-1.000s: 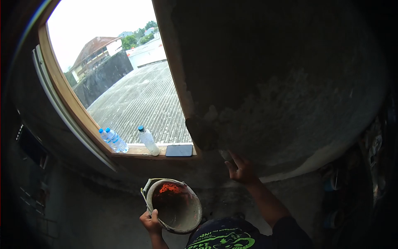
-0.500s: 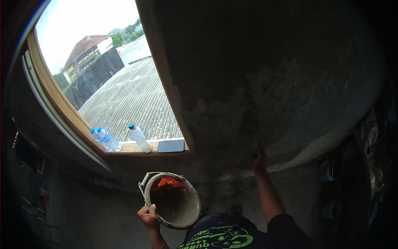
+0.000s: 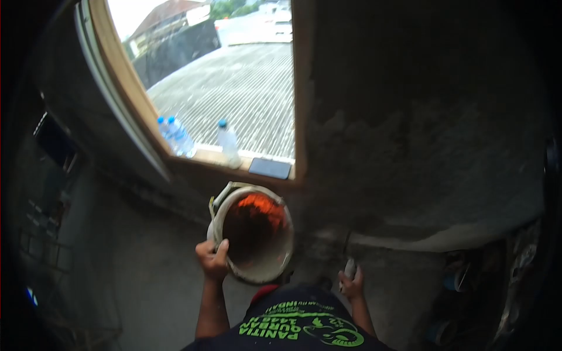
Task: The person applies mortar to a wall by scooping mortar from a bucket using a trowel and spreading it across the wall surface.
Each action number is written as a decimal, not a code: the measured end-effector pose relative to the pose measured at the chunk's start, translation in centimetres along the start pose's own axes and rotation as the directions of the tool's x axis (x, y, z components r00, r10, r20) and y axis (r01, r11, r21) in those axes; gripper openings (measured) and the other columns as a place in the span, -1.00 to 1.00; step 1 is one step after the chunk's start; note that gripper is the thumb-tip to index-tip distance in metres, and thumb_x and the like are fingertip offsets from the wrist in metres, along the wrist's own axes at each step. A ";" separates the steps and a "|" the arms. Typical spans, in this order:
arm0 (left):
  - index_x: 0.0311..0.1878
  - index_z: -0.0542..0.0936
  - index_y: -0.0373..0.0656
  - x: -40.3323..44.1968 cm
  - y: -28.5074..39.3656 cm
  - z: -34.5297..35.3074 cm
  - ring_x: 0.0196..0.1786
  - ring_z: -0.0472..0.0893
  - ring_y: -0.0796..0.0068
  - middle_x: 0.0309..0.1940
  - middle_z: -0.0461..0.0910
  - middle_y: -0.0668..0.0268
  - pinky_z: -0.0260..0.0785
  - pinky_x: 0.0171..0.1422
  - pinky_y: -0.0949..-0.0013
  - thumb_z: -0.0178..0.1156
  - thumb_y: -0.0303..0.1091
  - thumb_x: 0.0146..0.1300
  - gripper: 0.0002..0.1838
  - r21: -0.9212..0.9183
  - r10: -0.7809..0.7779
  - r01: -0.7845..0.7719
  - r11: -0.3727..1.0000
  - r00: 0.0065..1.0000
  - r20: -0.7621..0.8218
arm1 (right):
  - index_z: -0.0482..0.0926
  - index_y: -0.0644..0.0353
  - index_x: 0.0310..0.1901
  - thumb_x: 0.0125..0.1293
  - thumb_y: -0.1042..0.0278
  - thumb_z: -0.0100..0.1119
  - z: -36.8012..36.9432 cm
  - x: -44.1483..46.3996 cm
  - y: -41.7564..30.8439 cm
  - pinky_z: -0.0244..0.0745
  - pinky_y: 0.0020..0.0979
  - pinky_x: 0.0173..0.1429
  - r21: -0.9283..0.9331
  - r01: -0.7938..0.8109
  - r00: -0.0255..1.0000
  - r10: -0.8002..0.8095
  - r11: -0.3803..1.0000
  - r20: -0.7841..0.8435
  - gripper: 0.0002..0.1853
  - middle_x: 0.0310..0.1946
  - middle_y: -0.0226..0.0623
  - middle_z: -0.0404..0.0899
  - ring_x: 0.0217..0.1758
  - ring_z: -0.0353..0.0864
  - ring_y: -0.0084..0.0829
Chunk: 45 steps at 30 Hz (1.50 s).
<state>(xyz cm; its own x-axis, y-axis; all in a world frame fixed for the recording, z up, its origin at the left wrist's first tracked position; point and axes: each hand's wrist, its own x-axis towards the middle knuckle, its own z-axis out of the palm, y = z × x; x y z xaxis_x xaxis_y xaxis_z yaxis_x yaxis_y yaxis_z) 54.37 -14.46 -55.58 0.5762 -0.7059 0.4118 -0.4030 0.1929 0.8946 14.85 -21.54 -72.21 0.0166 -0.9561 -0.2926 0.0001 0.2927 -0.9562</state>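
Observation:
My left hand (image 3: 212, 258) is closed on the rim of a pale, stained bucket (image 3: 268, 262), with the thumb over the edge. The bucket is tilted so that I see inside; bright orange-red shows on its upper inner wall, and the bottom is dark. Its handle lies along the far left rim. In my right hand (image 3: 353, 286), fingers wrapped round it, is a hand tool with a pale grey grip (image 3: 350, 268). A thin dark part seems to reach up from the grip; too dim to tell its kind.
Ahead is a wooden-framed window; on its sill (image 3: 205, 157) stand clear plastic bottles (image 3: 227, 145) and a dark phone (image 3: 270, 168). A rough, patchy plaster wall (image 3: 398, 146) fills the right. Dim containers (image 3: 455, 275) stand at the lower right.
My right hand has come down from the wall, close to my body. The bucket has risen slightly in view, still in my left hand. The view has turned downward and left.

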 end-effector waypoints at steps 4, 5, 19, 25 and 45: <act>-0.64 0.31 -0.21 0.4 0.4 -0.6 -0.66 0.22 0.60 -0.73 0.24 0.38 0.02 -0.54 0.30 0.30 -0.50 0.26 -0.58 0.112 0.077 -0.088 0.990 0.992 0.099 | 0.54 0.27 0.29 0.28 0.28 0.48 1.6 0.2 -8.9 0.59 -0.19 0.17 -0.558 0.467 0.882 -0.316 0.686 0.349 -0.42 0.07 -0.02 0.69 0.09 0.73 -0.09; -0.64 0.32 -0.22 0.9 0.8 -0.6 -0.68 0.24 0.55 -0.73 0.27 0.34 0.04 -0.54 0.29 0.30 -0.53 0.23 -0.61 0.119 0.151 -0.167 0.979 0.980 0.131 | 0.58 0.23 0.25 0.26 0.30 0.48 2.6 0.5 -12.1 0.60 -0.18 0.16 -0.615 0.596 0.803 -0.389 0.517 0.452 -0.46 0.07 0.00 0.70 0.08 0.74 -0.03; -0.62 0.45 -0.23 6.0 -1.9 -1.7 -0.71 0.41 0.25 -0.73 0.37 0.26 0.31 -0.54 0.30 0.28 -0.65 -0.05 -0.80 0.088 0.520 -0.582 0.808 0.776 0.356 | 0.58 -0.12 0.30 0.35 0.15 0.27 18.6 1.8 -16.3 0.63 -0.12 -0.29 -0.706 0.705 0.684 -0.196 -0.069 0.703 -0.53 -0.33 -0.15 0.69 -0.31 0.79 -0.14; -0.63 0.44 -0.22 5.9 -2.1 -1.5 -0.74 0.37 0.25 -0.75 0.33 0.28 0.28 -0.57 0.31 0.26 -0.66 -0.06 -0.79 0.041 0.588 -0.634 0.773 0.738 0.330 | 0.60 -0.20 0.29 0.34 0.13 0.28 16.7 -0.3 -17.7 0.62 -0.06 -0.26 -0.762 0.648 0.746 -0.193 -0.016 0.638 -0.53 -0.35 -0.12 0.69 -0.30 0.79 -0.08; -0.62 0.26 -0.17 6.8 -4.9 -3.9 -0.54 0.14 0.73 -0.66 0.18 0.56 -0.09 -0.48 0.33 0.26 -0.42 0.32 -0.56 0.006 0.030 -0.031 1.000 0.997 0.076 | 0.53 0.45 0.22 0.43 0.06 0.27 7.9 3.2 -16.3 0.49 -0.49 -0.37 0.313 -0.121 0.707 -0.140 0.942 0.693 -0.43 -0.28 -0.17 0.67 -0.41 0.63 -0.48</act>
<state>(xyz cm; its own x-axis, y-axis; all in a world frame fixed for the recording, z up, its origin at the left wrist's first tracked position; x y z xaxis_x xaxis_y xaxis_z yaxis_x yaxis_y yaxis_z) 63.05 -17.53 -56.46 0.5084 -0.7494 0.4242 -0.4246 0.2104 0.8806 22.82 -29.21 -57.49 0.7049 -0.7059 -0.0695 0.3115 0.3961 -0.8637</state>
